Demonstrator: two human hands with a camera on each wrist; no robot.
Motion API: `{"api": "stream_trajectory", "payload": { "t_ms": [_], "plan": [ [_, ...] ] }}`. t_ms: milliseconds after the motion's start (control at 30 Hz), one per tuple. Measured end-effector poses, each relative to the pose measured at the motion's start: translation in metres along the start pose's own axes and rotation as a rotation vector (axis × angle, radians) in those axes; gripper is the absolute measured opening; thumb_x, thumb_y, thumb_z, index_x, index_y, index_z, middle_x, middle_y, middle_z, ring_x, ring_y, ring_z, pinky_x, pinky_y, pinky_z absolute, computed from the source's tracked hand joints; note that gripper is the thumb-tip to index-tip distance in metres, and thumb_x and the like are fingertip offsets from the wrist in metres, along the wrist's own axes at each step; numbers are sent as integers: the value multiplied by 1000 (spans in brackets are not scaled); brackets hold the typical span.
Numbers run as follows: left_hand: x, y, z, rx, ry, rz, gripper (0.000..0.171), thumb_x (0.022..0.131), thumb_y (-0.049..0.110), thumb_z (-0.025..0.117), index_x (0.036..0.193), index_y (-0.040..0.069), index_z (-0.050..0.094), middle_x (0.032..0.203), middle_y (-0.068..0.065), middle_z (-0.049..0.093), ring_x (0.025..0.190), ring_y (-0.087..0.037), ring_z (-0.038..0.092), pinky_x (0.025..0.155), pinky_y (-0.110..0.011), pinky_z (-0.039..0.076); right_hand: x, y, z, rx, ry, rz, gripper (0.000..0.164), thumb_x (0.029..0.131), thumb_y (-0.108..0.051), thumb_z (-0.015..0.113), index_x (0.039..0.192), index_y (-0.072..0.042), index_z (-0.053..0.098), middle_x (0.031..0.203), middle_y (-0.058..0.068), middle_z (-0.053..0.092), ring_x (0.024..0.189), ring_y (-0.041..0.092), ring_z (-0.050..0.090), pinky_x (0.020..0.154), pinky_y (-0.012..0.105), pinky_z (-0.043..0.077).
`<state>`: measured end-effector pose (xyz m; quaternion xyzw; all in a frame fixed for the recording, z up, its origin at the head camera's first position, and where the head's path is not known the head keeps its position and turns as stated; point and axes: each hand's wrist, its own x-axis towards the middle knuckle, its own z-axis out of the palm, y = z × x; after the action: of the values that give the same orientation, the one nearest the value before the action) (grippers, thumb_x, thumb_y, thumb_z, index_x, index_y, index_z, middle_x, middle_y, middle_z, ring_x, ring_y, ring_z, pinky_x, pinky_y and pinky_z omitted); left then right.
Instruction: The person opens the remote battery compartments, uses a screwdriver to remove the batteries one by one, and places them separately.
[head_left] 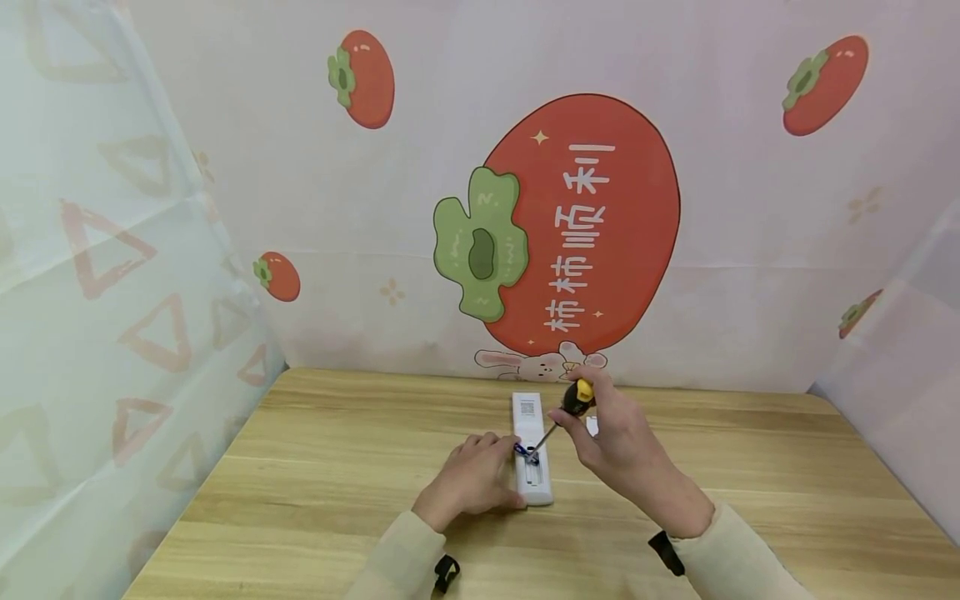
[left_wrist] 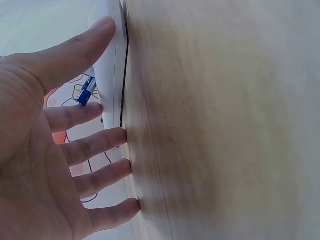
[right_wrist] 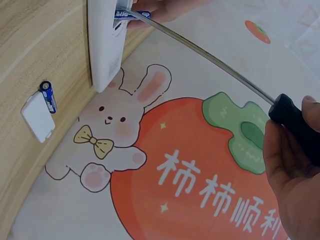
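Note:
A white remote control [head_left: 528, 417] lies back up on the table, its battery compartment exposed. My left hand [head_left: 476, 477] is at its left side, thumb and index finger touching the casing; the left wrist view has the fingers [left_wrist: 102, 142] spread and nearly straight, some fingertips on the table. With my right hand [head_left: 626, 442] I grip the black and yellow handle of a screwdriver [right_wrist: 210, 57]. Its metal shaft slants down to the compartment, the tip against a blue battery [right_wrist: 131, 15]. That battery tilts out past the remote's edge.
To the right of the remote lie a white battery cover [right_wrist: 38, 117] and a second blue battery [right_wrist: 48, 96] touching it. The wooden table [head_left: 337, 467] ends at a wall sheet [head_left: 720, 333] printed with persimmons and a rabbit.

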<state>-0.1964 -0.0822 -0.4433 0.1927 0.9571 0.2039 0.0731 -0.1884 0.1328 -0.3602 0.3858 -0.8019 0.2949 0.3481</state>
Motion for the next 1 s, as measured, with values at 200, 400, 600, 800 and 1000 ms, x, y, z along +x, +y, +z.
{"api": "stream_trajectory", "payload": {
  "t_ms": [200,400,600,800,1000],
  "plan": [
    [0,-1,0,4,15,14,87,75,47,89,146,11,53,129,-9,60,123,-35,53,103,-56,43,0,0,1,-2,11,15,60,75,2,87,120,5,48,85,-1,64,74,10,64,66,31,56],
    [0,-1,-1,-5,16,16,88,74,46,90,146,11,54,129,-9,60,123,-35,53,103,-56,42,1,0,1,-10,18,23,64,71,7,88,120,4,47,85,-1,64,75,10,65,68,30,56],
    [1,-1,0,-22,8,6,88,74,46,90,146,11,53,130,-9,60,123,-35,52,104,-56,41,1,-1,1,-17,28,33,64,72,7,87,120,3,46,85,0,64,77,11,66,70,32,58],
    [2,-3,1,-17,14,7,89,73,47,90,146,11,53,130,-8,60,123,-34,52,104,-56,42,1,-1,1,-8,32,11,56,81,-5,84,121,6,46,85,1,65,77,12,66,72,34,59],
    [2,-3,1,-15,13,6,88,73,47,90,145,10,54,129,-8,60,122,-35,52,103,-56,42,2,-1,1,-5,57,3,48,98,-34,59,122,7,47,86,1,64,77,14,68,72,35,59]
  ]
}}
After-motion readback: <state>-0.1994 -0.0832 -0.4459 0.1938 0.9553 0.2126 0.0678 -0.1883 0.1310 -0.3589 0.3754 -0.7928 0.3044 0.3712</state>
